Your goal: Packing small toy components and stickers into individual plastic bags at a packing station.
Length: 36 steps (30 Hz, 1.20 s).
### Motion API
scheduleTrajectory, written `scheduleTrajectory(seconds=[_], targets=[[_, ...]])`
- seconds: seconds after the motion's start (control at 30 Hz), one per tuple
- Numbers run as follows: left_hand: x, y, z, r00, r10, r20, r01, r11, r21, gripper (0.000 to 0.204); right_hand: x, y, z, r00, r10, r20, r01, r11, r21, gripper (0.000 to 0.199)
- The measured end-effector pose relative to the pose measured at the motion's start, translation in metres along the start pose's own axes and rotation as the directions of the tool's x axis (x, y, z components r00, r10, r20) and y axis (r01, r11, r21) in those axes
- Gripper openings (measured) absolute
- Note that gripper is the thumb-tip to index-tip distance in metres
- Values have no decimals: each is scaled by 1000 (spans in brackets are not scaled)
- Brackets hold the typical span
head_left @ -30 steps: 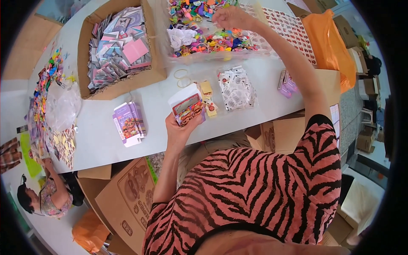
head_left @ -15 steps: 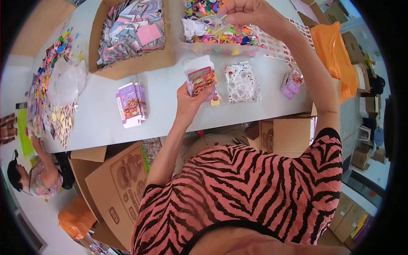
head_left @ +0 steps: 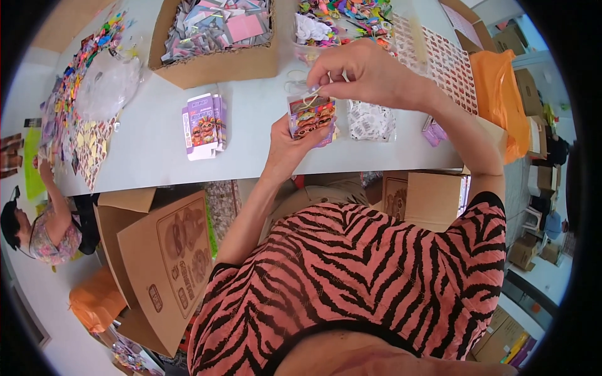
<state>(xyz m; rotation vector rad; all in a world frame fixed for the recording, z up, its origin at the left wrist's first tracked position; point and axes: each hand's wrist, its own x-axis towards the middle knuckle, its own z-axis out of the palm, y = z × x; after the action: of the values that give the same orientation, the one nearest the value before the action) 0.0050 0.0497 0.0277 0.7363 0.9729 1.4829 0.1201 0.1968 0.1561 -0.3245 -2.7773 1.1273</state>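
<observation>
While in the left grip [head_left: 290, 141], a purple box [head_left: 311, 119], bright with figures; pale loop [head_left: 310, 97] in the right grip [head_left: 365, 74].

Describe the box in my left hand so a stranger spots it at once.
Find the big white table, then the left hand near its front edge. The box in that grip has colourful cartoon pictures; unlike the purple boxes to its left, it is held.

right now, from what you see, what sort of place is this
Probably a small packing workshop: an open carton full of packets, a purple box in the left hand, and another person by the table's left end.
</observation>
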Motion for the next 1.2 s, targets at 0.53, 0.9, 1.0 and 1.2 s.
scheduleTrajectory(seconds=[0.53,0.9,1.0,1.2], targets=[[-13,6,-8,985,147,-92,-126,971,201,30,3,-20,18,968,10,252,36,984,-177,23],[-19,13,-6,963,232,-136,-176,925,337,37,-20,-19,43,964,-259,-53,232,924,-305,22],[-21,11,-14,940,270,-209,-207,938,278,37,-20,-9,26,987,-16,-162,12,1000,-28,22],[-21,8,-24,941,220,-258,-177,967,182,37,-39,98,65,965,142,-221,-217,906,-363,19]])
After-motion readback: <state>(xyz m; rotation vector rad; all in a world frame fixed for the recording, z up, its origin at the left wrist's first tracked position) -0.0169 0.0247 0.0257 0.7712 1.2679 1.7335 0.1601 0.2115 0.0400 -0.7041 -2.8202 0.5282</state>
